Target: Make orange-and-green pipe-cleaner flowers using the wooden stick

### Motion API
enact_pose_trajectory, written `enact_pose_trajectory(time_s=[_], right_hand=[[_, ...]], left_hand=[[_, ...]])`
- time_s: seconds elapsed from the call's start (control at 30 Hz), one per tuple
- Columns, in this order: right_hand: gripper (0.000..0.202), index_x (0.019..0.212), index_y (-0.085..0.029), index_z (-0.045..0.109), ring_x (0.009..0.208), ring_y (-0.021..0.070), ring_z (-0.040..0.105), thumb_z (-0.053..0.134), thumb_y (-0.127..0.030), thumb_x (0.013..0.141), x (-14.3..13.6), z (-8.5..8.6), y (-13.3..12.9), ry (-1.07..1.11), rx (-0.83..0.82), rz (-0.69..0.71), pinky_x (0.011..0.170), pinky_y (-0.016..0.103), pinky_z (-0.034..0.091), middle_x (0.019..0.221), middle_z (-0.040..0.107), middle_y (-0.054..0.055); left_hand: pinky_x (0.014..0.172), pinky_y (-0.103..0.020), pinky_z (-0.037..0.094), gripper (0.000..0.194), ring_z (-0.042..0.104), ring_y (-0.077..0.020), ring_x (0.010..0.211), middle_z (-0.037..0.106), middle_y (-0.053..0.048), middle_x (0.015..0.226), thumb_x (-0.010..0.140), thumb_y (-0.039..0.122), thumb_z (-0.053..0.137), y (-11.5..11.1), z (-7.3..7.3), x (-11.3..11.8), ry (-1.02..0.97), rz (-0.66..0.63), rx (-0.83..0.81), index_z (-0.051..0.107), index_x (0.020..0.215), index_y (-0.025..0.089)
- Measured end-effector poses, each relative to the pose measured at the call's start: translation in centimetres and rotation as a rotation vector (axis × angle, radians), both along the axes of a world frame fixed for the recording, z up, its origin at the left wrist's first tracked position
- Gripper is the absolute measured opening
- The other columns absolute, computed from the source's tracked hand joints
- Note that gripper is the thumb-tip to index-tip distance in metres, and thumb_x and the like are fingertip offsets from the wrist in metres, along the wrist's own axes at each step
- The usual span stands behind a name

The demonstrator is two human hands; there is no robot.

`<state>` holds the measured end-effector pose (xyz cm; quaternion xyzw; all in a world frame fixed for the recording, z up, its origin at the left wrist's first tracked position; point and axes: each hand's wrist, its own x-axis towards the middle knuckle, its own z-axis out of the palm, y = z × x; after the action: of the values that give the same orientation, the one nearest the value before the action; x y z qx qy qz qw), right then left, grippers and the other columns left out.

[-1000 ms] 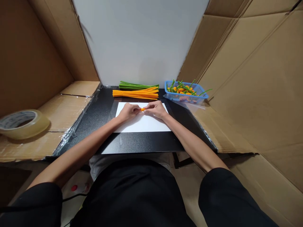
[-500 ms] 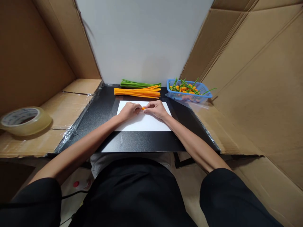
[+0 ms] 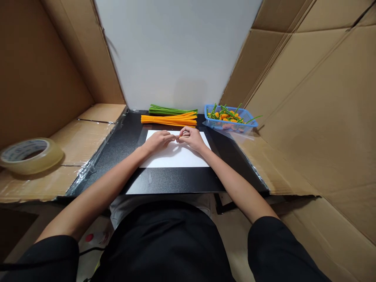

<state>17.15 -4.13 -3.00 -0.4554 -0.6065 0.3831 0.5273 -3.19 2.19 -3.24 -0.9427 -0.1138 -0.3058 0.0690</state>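
My left hand (image 3: pixel 158 140) and my right hand (image 3: pixel 192 139) meet above a white sheet of paper (image 3: pixel 176 159), fingertips nearly touching. Between them shows a speck of an orange pipe cleaner (image 3: pixel 179 136), mostly hidden by the fingers. The right thumb and fingers are pinched around it. My left fingertips are closed against its other side. Behind the paper lies a bundle of orange pipe cleaners (image 3: pixel 167 119), with a bundle of green pipe cleaners (image 3: pixel 172 111) just beyond it.
A blue basket (image 3: pixel 249 124) at the back right holds several orange-and-green pipe-cleaner pieces. On the cardboard at left lies a roll of clear tape (image 3: pixel 53 156). Cardboard walls (image 3: pixel 317 102) stand on both sides of the black tabletop (image 3: pixel 173 182).
The orange piece between my hands is more covered by the fingers than before. My right fingers have curled and shifted. The camera view has tilted slightly.
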Motion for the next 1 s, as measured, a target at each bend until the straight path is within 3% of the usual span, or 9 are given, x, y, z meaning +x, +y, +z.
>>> enact_pose_trajectory(time_s=[0.17,0.3,0.4,0.63,0.77,0.87,1.0], right_hand=[[0.022,0.079,-0.018,0.063,0.071,0.0191,0.073,0.077,-0.021,0.062,-0.1,0.2,-0.1,-0.030,0.016,-0.009,0.067,0.028,0.055,0.072,0.074,0.000],[0.022,0.070,-0.018,0.060,0.076,0.0202,0.073,0.080,-0.024,0.062,-0.4,0.1,-0.1,0.010,0.074,-0.017,0.075,0.032,0.056,0.075,0.074,0.002],[0.026,0.063,-0.018,0.058,0.072,0.0202,0.072,0.083,-0.026,0.061,-0.4,-0.1,0.0,0.017,0.106,-0.048,0.072,0.033,0.056,0.072,0.073,0.002],[0.025,0.062,-0.018,0.063,0.066,0.0184,0.069,0.085,-0.031,0.061,0.0,-0.3,0.2,-0.040,0.155,-0.041,0.067,0.032,0.055,0.067,0.072,0.002],[0.022,0.063,-0.019,0.067,0.068,0.0186,0.068,0.083,-0.034,0.065,0.1,-0.3,0.2,-0.152,0.226,-0.046,0.069,0.033,0.056,0.069,0.072,0.002],[0.022,0.066,-0.019,0.069,0.071,0.0196,0.069,0.083,-0.036,0.066,0.3,0.1,0.2,-0.195,0.215,-0.026,0.073,0.034,0.057,0.072,0.073,0.003],[0.030,0.070,-0.017,0.071,0.069,0.0194,0.071,0.085,-0.043,0.064,0.6,0.8,0.0,-0.061,0.002,0.040,0.071,0.033,0.059,0.071,0.075,0.004]], left_hand=[[0.067,-0.024,0.049,0.025,0.068,-0.0164,0.074,0.074,-0.008,0.086,0.089,0.010,0.052,-0.2,-0.1,0.0,-0.101,0.041,-0.100,0.074,0.101,0.016],[0.068,-0.024,0.049,0.023,0.069,-0.0163,0.075,0.076,-0.009,0.090,0.090,0.012,0.053,-0.4,0.0,0.2,-0.134,0.038,-0.166,0.074,0.098,0.016],[0.064,-0.021,0.047,0.021,0.068,-0.0142,0.071,0.076,-0.008,0.091,0.088,0.012,0.055,-0.5,-0.1,0.4,-0.165,0.024,-0.235,0.073,0.097,0.015],[0.054,-0.017,0.037,0.023,0.054,-0.0084,0.053,0.068,0.000,0.065,0.085,0.018,0.059,-0.4,0.6,0.2,-0.132,0.027,-0.484,0.073,0.103,0.015],[0.053,-0.016,0.037,0.025,0.052,-0.0078,0.053,0.067,0.001,0.063,0.085,0.021,0.061,0.0,1.1,-0.2,-0.097,-0.006,-0.583,0.073,0.105,0.014],[0.055,-0.017,0.038,0.023,0.055,-0.0089,0.055,0.069,-0.001,0.067,0.086,0.018,0.059,0.0,1.1,-0.2,-0.082,0.026,-0.494,0.073,0.103,0.014],[0.063,-0.021,0.043,0.026,0.062,-0.0132,0.069,0.072,-0.005,0.079,0.089,0.013,0.053,0.0,1.0,-0.3,-0.072,0.045,-0.211,0.074,0.103,0.018]])
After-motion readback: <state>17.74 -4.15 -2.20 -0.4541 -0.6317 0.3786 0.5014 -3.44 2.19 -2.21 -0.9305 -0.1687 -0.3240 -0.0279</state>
